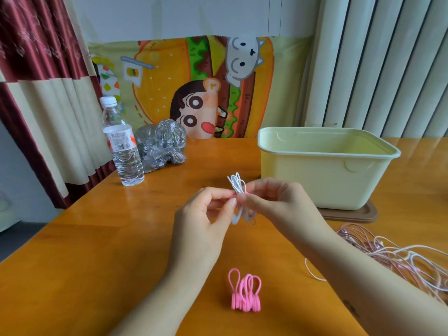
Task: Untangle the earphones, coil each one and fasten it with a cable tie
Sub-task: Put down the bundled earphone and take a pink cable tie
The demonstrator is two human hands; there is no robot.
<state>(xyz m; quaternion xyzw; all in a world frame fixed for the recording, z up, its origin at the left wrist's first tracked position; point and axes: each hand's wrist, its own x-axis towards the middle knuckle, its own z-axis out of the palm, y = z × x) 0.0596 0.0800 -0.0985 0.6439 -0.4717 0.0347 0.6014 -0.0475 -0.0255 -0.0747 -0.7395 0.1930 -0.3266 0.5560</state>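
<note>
1. Just in front of the pale yellow tub, our hands meet above the wooden table. The right hand grips a coiled white earphone round its waist. The left hand pinches what looks like a pink cable tie against the coil, with only a sliver of it showing.
2. We judge the risk to be a springy coil: if the right hand's grip eases before the tie closes, the loops could splay and the earbuds hanging below could slip free.
3. A second hazard lies nearer to us, at the tub's right. Our right forearm runs beside the tangled earphones, and a careless sweep could drag strands along and knot them tighter.
4. The cords are thin, smooth and limp, in white and dusty pink. The spare ties, well in front of the tub, look like soft rubbery loops stood in a bunch.
5. The tub is matte plastic with rounded corners and sits on a brown lid. The tabletop is glossy, so a dropped coil could slide.
</note>
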